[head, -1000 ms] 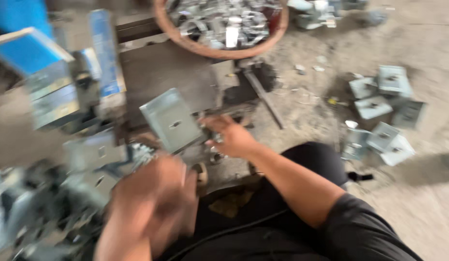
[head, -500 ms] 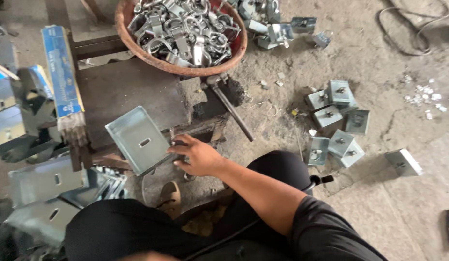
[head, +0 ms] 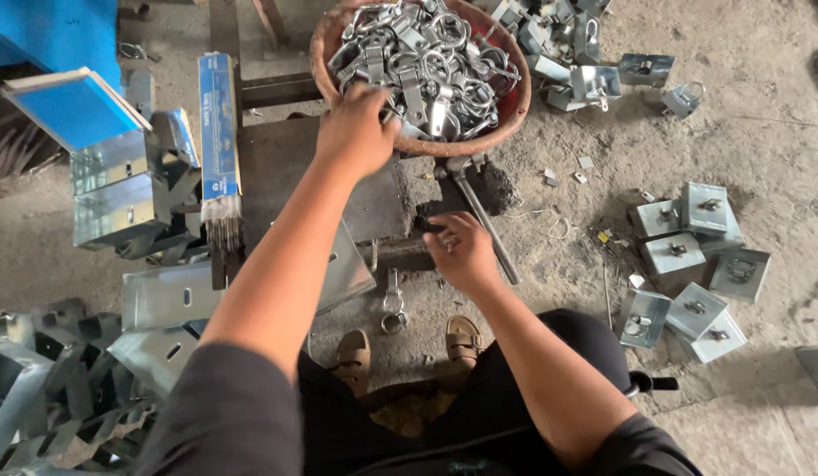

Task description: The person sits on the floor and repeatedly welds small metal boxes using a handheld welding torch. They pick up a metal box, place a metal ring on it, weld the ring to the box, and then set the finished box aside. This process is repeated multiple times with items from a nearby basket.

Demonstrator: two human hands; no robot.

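Observation:
My left hand [head: 356, 132] reaches forward into a round reddish bowl [head: 484, 139] heaped with shiny metal ring clamps [head: 426, 53]. Its fingers are curled into the pile, and what they hold is hidden. A flat galvanised plate [head: 349, 275] with a slot lies under my left forearm on a dark steel work block [head: 277, 163]. My right hand [head: 462, 251] rests with fingertips on the block's near right edge, beside a dark steel rod [head: 488, 225], gripping nothing. One loose ring clamp [head: 393, 304] lies on the ground by my sandalled feet [head: 409, 345].
Several small square plates with clamps attached [head: 691, 264] lie on the concrete at right. More such pieces [head: 594, 79] sit beyond the bowl. A box of welding rods [head: 218, 132], stacked galvanised sheets [head: 118, 194] and a blue panel [head: 70, 106] stand at left. Bent metal pieces [head: 48, 388] crowd the lower left.
My left hand has come up from my lap and reached into the bowl. My right hand has let go of the plate and shifted right, onto the block edge. The view has tilted forward.

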